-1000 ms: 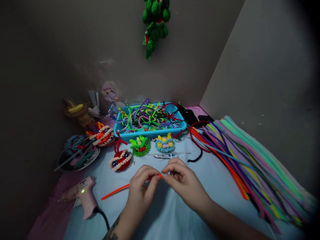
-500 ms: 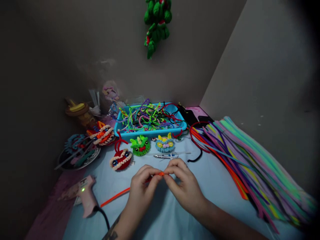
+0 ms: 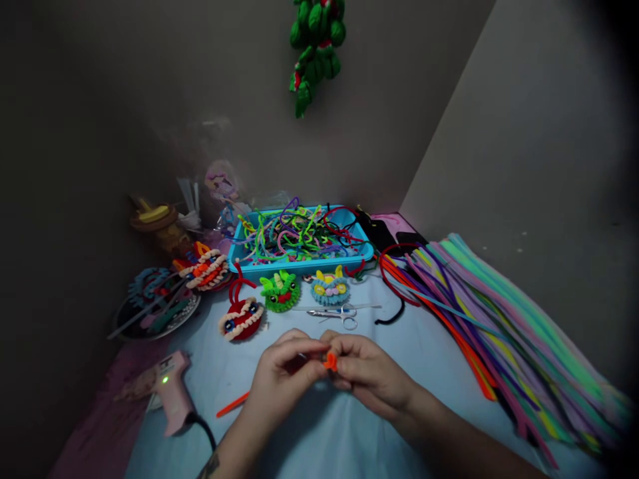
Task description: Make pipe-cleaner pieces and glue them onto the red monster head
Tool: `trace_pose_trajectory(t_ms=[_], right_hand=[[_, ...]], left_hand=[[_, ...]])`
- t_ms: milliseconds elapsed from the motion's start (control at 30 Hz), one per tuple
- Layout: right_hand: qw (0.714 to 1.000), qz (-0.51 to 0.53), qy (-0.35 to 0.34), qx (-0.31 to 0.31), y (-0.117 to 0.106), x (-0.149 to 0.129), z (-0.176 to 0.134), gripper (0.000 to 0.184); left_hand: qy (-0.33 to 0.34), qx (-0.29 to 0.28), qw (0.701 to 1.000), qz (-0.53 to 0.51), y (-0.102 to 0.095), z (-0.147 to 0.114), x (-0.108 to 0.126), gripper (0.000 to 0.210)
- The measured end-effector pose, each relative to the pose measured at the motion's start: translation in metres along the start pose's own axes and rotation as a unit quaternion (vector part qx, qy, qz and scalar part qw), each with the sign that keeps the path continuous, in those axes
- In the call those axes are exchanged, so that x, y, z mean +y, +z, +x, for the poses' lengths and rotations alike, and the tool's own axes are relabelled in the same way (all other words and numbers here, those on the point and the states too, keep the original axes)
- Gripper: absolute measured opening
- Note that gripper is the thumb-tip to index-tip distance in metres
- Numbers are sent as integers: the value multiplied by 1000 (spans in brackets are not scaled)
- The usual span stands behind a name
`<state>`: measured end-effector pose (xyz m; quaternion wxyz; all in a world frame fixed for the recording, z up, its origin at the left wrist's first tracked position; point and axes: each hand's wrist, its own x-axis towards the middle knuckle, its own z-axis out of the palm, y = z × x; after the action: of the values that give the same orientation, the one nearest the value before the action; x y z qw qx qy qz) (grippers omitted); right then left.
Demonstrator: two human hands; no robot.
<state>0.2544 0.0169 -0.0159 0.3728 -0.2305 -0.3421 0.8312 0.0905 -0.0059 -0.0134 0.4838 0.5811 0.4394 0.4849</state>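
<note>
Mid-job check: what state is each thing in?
Orange stem: bent at one end, other end straight
Left hand: closed on orange stem
Right hand: closed on the stem's bent end
Glue gun: unheld, green light lit
Scissors: lying unheld
Blue tray: filled with tangled stems
Stem bundle: spread loose

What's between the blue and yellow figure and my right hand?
The scissors and a thin pale rod lie between the blue and yellow figure and your right hand, as the head view shows.
</note>
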Motion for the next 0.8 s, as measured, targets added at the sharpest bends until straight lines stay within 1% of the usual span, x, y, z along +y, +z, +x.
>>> trace_pose_trajectory(t_ms=[100,200,267,333,400,467,533,600,633,667,700,733,767,800], right_hand=[[990,71,115,-34,-5,-2,0,19],[968,112,217,-59,-12,-1,-1,18],[951,141,268,-67,-17,0,-1,16],[940,158,295,-67,-20,0,-1,16],[936,156,309,-67,-21,-1,-1,16],[935,142,319,-66,-20,-5,0,18],[941,105,317,-55,-18,-9,-1,22],[959,41,277,-34,-15,-12,-2,24],[971,-2,238,-18,-13,-13,-3,24],[981,-57,184,6,-12,-12,-4,23],[985,-124,117,40,-10,-11,-4,22],[975,-203,41,80,-9,-9,-5,18],[949,-289,-42,120,-8,-7,-6,15],[906,-374,-128,150,-8,-5,-7,13]], left_hand=[[50,-23,997,48,-3,0,4,18],[88,-70,989,97,-6,0,10,18],[103,-102,981,129,-7,-1,12,18],[114,-119,975,151,-8,-2,12,18],[126,-126,970,164,-9,-3,12,18],[138,-129,968,168,-9,-4,10,18],[137,-123,968,169,-8,-4,9,18],[113,-90,974,173,-6,-3,8,16],[91,-63,978,177,-5,-3,7,14],[63,-32,981,180,-4,-2,7,13],[29,-2,984,178,-3,-1,6,13],[-9,20,986,166,-2,1,6,13],[-50,33,988,143,-1,2,5,15],[-88,37,989,112,-1,3,5,17]])
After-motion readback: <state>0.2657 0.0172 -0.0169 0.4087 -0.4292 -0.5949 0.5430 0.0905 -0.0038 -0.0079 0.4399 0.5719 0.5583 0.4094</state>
